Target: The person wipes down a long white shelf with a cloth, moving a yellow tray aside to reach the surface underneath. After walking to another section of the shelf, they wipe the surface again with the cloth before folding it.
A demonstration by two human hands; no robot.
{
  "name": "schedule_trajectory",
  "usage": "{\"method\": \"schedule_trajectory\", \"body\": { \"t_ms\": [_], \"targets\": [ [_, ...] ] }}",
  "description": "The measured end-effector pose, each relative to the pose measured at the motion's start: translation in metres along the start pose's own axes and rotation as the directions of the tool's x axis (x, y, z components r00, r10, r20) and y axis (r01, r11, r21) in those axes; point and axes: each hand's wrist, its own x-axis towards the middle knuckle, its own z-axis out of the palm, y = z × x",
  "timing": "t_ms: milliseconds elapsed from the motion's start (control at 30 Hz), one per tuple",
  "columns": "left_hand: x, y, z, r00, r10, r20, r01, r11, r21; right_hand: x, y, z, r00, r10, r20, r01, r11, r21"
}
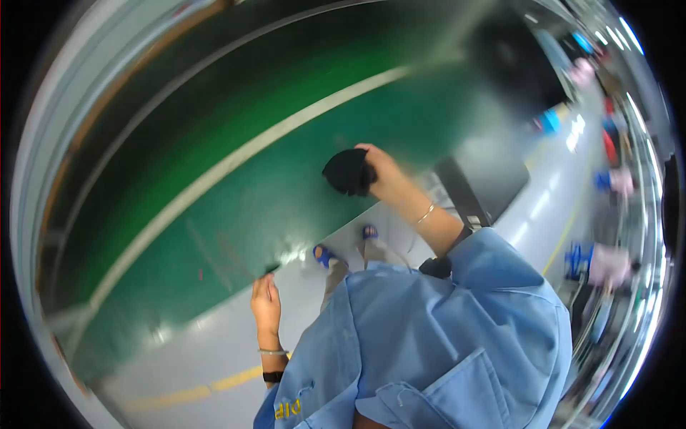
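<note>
My right hand (386, 174) is held out in front of me, its fingers closed on a black, rounded thing with a pointed edge (346, 171); its exact kind does not show. Lower and to the left, my left hand (266, 306) has its fingers pressed together around a small dark object (272, 268), too small and blurred to name. Both hands are over the floor, well apart from each other. A bracelet is on each wrist, and a black band sits on the left one.
Beneath me the floor is green (236, 236) and pale grey, with a white line (207, 175) curving across. A dark grey boxy object (486, 171) stands beyond my right forearm. Farther right are people in pink tops (611, 266) along a row of benches.
</note>
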Motion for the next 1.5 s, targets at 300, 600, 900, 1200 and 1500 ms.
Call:
{"method": "schedule_trajectory", "body": {
  "t_ms": [300, 600, 900, 1200, 1500],
  "targets": [
    [0.103, 0.095, 0.06, 0.827, 0.45, 0.338, -0.459, 0.887, -0.056, -0.148, -0.036, -0.119, 0.685, 0.517, -0.513, -0.075, 0.751, 0.656],
    [0.028, 0.223, 0.155, 0.543, 0.666, 0.512, -0.7, 0.696, -0.163, -0.372, -0.041, -0.223, 0.389, 0.455, -0.801, 0.165, 0.821, 0.546],
    [-0.058, 0.302, 0.204, 0.471, 0.632, 0.616, -0.721, 0.678, -0.144, -0.482, -0.038, -0.315, 0.456, 0.4, -0.795, 0.274, 0.787, 0.553],
    [-0.122, 0.38, 0.306, 0.175, 0.693, 0.699, -0.806, 0.509, -0.303, -0.572, -0.078, -0.354, 0.355, 0.362, -0.862, 0.416, 0.765, 0.492],
    [-0.151, 0.466, 0.392, -0.038, 0.662, 0.748, -0.805, 0.424, -0.416, -0.633, -0.082, -0.369, 0.181, 0.495, -0.85, 0.522, 0.684, 0.51]
  ]
}}
